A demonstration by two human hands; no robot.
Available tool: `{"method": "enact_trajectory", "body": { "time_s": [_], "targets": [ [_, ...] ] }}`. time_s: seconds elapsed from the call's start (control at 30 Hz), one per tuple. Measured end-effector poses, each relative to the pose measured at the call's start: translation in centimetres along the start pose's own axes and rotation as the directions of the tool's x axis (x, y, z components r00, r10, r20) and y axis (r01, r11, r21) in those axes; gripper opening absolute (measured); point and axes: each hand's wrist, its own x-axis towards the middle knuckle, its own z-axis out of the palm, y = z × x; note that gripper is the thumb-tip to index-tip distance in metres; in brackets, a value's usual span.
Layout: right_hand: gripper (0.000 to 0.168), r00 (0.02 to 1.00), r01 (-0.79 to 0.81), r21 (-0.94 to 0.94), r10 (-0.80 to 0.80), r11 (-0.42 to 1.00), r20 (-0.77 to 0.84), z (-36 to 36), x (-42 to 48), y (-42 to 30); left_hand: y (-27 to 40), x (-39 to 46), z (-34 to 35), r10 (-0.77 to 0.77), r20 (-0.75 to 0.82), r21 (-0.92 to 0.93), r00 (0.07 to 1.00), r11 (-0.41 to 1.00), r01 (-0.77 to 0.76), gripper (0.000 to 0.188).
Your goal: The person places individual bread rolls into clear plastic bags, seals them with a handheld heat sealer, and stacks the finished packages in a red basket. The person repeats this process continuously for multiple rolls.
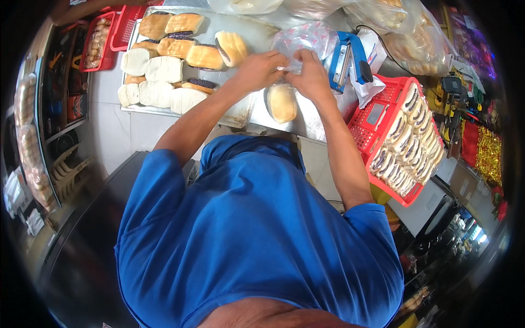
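My left hand [262,69] and my right hand [307,77] meet above the metal table, pinching clear plastic film [284,68] between their fingertips. Just below them lies a golden-topped bread bun [282,104]; whether the film covers any of it I cannot tell. Beyond my fingers are clear plastic bags with pink print [305,39]. A blue impulse heat sealer [343,61] stands to the right of my right hand. On the left, a metal baking tray [240,112] holds rows of buns [174,47], several showing dark purple filling.
A red plastic basket [365,133] full of wrapped purple-filled buns [410,143] sits at the right. Large bags of bread [414,39] crowd the back right, near a black cable [387,51]. At the upper left is a red basket of small rolls [98,43]; another person's arm [78,13] reaches in there.
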Motion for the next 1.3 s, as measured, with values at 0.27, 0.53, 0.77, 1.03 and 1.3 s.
{"method": "enact_trajectory", "body": {
  "time_s": [0.27, 0.53, 0.77, 1.03, 1.3],
  "targets": [
    [0.026, 0.913, -0.276, -0.059, 0.281, 0.959, 0.296, 1.5, -1.0, 3.6, -2.2, -3.0, 0.4, -0.181, -0.228, 0.245, 0.957, 0.940, 0.237, 0.012],
    [0.033, 0.997, 0.067, -0.216, -0.056, 0.974, 0.056, 4.9, -4.8, 8.5, -1.9, -6.9, 4.5, 0.052, -0.045, 0.353, 0.998, 0.935, -0.033, 0.006],
    [0.022, 0.936, -0.266, 0.109, 0.230, 0.958, 0.265, 2.3, -10.5, 7.0, 1.0, -9.5, 6.0, -0.324, 0.040, 0.056, 0.945, 0.945, 0.322, 0.010],
    [0.014, 0.981, -0.193, 0.138, 0.195, 0.971, 0.004, 2.3, -13.9, 7.0, 3.3, -8.8, 5.8, -0.542, 0.142, -0.328, 0.828, 0.763, 0.556, 0.011],
    [0.009, 0.995, -0.096, 0.032, 0.096, 0.995, 0.022, 2.2, -15.9, 6.1, 2.3, -10.0, 5.1, -0.198, 0.194, -0.092, 0.961, 0.971, 0.219, 0.013]
  ]
}}
